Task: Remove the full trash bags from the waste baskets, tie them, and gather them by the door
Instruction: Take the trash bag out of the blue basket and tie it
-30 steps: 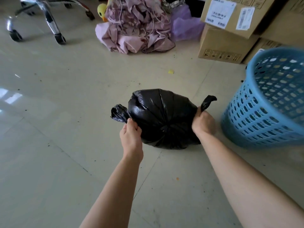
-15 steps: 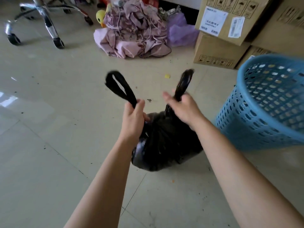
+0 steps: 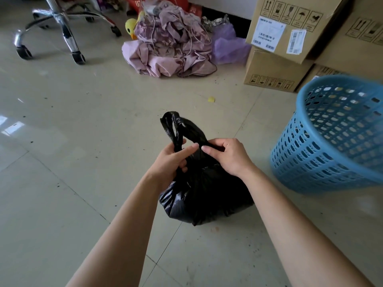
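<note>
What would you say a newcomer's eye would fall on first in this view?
The black trash bag in the centre draws the eye first, with the left grip and right grip holding its twisted handles together above it. To its right stands a blue waste basket. At the far side lies a pink fabric heap, beside stacked cardboard boxes.

A chrome chair base on castors stands on the pale tiled floor at upper left. Beside it lies a heap of mauve cloth, with a yellow duck toy at its left edge and crumpled purple plastic on its right. Stacked cardboard boxes bear shipping labels. A yellow scrap lies on the tiles.
</note>
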`<state>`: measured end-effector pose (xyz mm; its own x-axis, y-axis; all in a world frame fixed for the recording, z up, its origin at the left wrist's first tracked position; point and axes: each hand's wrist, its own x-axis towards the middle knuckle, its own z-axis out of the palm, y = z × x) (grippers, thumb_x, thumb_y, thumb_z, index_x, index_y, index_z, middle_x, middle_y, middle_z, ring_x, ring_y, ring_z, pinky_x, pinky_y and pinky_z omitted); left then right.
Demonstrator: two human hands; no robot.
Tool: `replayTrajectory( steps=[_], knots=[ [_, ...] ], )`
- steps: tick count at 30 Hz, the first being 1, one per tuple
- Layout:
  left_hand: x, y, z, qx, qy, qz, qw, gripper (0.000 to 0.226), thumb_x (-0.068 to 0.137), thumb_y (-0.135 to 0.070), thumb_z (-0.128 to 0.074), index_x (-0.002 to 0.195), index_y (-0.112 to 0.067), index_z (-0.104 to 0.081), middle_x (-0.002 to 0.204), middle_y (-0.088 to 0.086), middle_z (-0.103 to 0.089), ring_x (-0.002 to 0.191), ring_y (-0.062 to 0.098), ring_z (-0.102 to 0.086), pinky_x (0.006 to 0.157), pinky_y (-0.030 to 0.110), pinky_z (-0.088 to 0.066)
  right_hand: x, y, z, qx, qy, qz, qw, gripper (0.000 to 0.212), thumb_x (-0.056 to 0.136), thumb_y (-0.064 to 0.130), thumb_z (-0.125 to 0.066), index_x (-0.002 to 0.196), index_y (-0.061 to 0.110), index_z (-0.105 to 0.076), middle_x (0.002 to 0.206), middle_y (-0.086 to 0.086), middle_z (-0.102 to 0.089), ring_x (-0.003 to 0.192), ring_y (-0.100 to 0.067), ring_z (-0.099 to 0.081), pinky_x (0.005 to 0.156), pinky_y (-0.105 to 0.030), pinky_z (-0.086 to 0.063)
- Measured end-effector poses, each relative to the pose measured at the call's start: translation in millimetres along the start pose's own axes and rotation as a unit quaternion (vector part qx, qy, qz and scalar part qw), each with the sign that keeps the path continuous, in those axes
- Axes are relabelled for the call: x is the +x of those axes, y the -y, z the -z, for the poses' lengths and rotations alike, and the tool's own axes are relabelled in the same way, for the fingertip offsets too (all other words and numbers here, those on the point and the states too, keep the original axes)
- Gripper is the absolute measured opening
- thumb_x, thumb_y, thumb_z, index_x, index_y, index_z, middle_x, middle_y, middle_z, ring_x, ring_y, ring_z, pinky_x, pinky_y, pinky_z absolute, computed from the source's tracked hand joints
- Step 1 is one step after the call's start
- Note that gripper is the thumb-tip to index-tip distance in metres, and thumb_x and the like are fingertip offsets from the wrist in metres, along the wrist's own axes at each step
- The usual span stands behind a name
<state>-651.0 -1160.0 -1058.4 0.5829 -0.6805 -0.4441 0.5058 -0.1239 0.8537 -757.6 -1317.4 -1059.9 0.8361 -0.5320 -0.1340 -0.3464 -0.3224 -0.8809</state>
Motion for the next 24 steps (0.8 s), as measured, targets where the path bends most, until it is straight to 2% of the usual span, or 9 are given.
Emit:
replayTrajectory(
  steps=[2,4,8,12,14,16,19,21,24],
  knots=[
    [-3,-4,-5,0.021,0.009,-0.026,0.999,0.018,0.09,-0.029,-0.074,0.091,-0.019,-0.06,0.06,-0.009,-0.043,0.048,0.007,-0.034,0.049,0.024,-0.032,-1,3,-5,-0.022,0.027,0.017,0.999,0.015,0.086,0.031,-0.076,0.101,0.03,-0.079,0.083,0.025,-0.073,0.084,0.011,-0.067,0.075,-0.005,-0.046],
    [-2,-6,-9,0.032,-0.033,-0.037,0.998,0.019,0.095,-0.027,-0.068,0.083,-0.017,-0.058,0.055,-0.008,-0.039,0.043,0.008,-0.032,0.044,0.023,-0.032,-2,2,-9,-0.032,0.037,0.028,0.998,0.018,0.083,0.031,-0.08,0.101,0.03,-0.079,0.089,0.022,-0.075,0.087,0.01,-0.067,0.08,-0.008,-0.046],
    [1,-6,-5,-0.089,-0.079,-0.036,0.992,0.025,0.103,-0.026,-0.055,0.081,-0.019,-0.047,0.053,-0.007,-0.03,0.044,0.009,-0.03,0.046,0.025,-0.035,-6,-4,-3,-0.085,0.045,0.024,0.995,0.032,0.08,0.042,-0.081,0.109,0.031,-0.074,0.096,0.02,-0.07,0.089,0.011,-0.062,0.077,-0.001,-0.04],
    [-1,-5,0,-0.133,-0.073,-0.022,0.988,0.025,0.101,-0.023,-0.059,0.08,-0.019,-0.046,0.056,-0.007,-0.031,0.045,0.009,-0.03,0.046,0.026,-0.037,-6,-12,2,-0.137,0.047,0.001,0.989,0.018,0.087,0.046,-0.071,0.098,0.033,-0.077,0.089,0.019,-0.073,0.091,-0.003,-0.066,0.076,-0.015,-0.043],
    [-4,-4,1,-0.1,-0.057,-0.033,0.993,0.014,0.095,-0.014,-0.067,0.095,-0.017,-0.053,0.057,-0.008,-0.042,0.046,0.006,-0.034,0.046,0.024,-0.036,-5,-12,0,-0.127,0.027,-0.006,0.992,0.015,0.089,0.044,-0.069,0.093,0.031,-0.075,0.085,0.016,-0.072,0.087,-0.005,-0.067,0.073,-0.02,-0.044],
    [-7,-6,4,-0.07,-0.031,-0.018,0.997,0.043,0.091,-0.002,-0.068,0.125,-0.012,-0.045,0.053,-0.009,-0.055,0.045,0.004,-0.042,0.046,0.021,-0.035,-6,-9,-1,-0.11,0.01,0.002,0.994,0.016,0.091,0.042,-0.067,0.093,0.027,-0.072,0.084,0.012,-0.073,0.084,-0.007,-0.067,0.072,-0.022,-0.046],
    [-9,-7,11,-0.007,0.051,-0.006,0.999,0.061,0.085,-0.004,-0.075,0.137,-0.002,-0.044,0.064,-0.01,-0.062,0.048,0.003,-0.048,0.046,0.019,-0.033,-7,-1,-3,-0.116,0.021,0.03,0.993,0.017,0.092,0.042,-0.066,0.097,0.026,-0.072,0.088,0.012,-0.073,0.085,-0.006,-0.067,0.075,-0.023,-0.049],
    [-9,-9,12,0.06,0.087,-0.001,0.994,0.057,0.08,-0.019,-0.079,0.126,0.004,-0.055,0.062,-0.011,-0.055,0.049,0.004,-0.044,0.044,0.02,-0.029,-7,4,-6,-0.142,0.046,0.048,0.988,0.02,0.091,0.044,-0.067,0.101,0.028,-0.074,0.091,0.013,-0.074,0.086,-0.005,-0.066,0.075,-0.02,-0.048],
    [-8,-8,13,0.086,0.078,0.024,0.993,0.026,0.092,-0.033,-0.068,0.1,-0.008,-0.063,0.056,-0.01,-0.038,0.048,0.006,-0.03,0.044,0.022,-0.021,-8,9,-9,-0.133,0.052,0.052,0.988,0.021,0.086,0.042,-0.074,0.101,0.028,-0.077,0.092,0.013,-0.075,0.085,-0.002,-0.067,0.072,-0.007,-0.043]
  ],
)
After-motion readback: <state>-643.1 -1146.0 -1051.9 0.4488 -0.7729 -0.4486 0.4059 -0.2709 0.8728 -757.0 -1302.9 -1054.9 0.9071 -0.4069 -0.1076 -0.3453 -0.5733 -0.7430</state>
